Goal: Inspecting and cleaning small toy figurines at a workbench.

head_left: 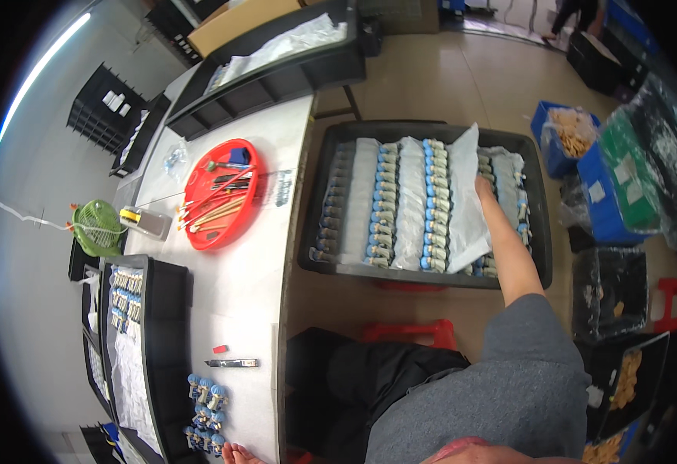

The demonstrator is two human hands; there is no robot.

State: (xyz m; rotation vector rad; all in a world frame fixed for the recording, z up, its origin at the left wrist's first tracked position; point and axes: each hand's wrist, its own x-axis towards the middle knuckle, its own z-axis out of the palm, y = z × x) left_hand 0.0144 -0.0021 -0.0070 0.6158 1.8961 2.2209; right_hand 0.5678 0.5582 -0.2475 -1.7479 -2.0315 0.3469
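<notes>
My right arm reaches into a large black tray [425, 276] standing low, right of the table. My right hand [484, 185] is at the right edge of a raised white sheet [466, 209]; its fingers are hidden, so I cannot tell if they grip anything. Rows of small blue-and-cream figurines [436, 205] lie in the tray between white padding strips [409, 205]. At the lower picture edge, my left hand [239, 455] shows only its fingers, stretched out on the table beside a cluster of blue-haired figurines [207, 414]. Nothing shows in those fingers.
On the white table [238, 309] are a red round tray [222, 241] of brushes and sticks, a black marker-like tool [232, 363] and a black bin [167, 340] of figurines. A red stool [423, 332] stands below the tray. Blue crates [605, 197] line the right.
</notes>
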